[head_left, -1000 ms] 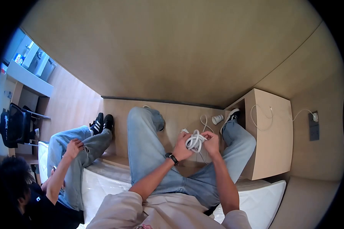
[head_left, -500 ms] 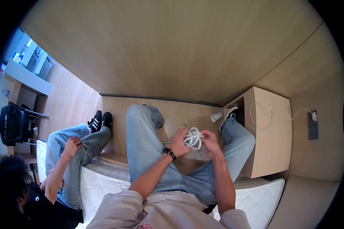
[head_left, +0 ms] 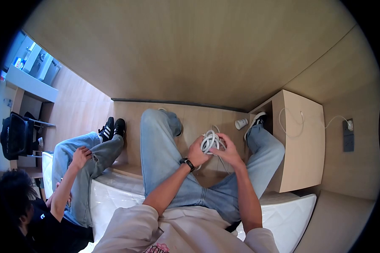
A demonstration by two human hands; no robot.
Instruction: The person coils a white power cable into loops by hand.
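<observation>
A tangled bundle of thick white cable (head_left: 210, 141) is held between my two hands, above the floor and between my knees. My left hand (head_left: 196, 152), with a dark watch on its wrist, is closed around the bundle's left side. My right hand (head_left: 229, 152) grips the coils from the right, its thumb and fingers pressed on them. A loop of cable stands up past the far side of the bundle. Thin ends hang below my hands toward the floor. Part of the bundle is hidden by my fingers.
A wooden cabinet (head_left: 303, 156) stands at right, a thin white cable (head_left: 292, 135) on it running to a wall socket (head_left: 348, 139). A white cup-like container (head_left: 241, 123) lies by my shoe. Another person (head_left: 67, 181) sits at left on the plastic-wrapped mattress (head_left: 114, 196).
My right hand has shifted left and up, from the bundle's edge onto its coils. The bundle has turned and risen slightly in my hands. The other person has barely moved.
</observation>
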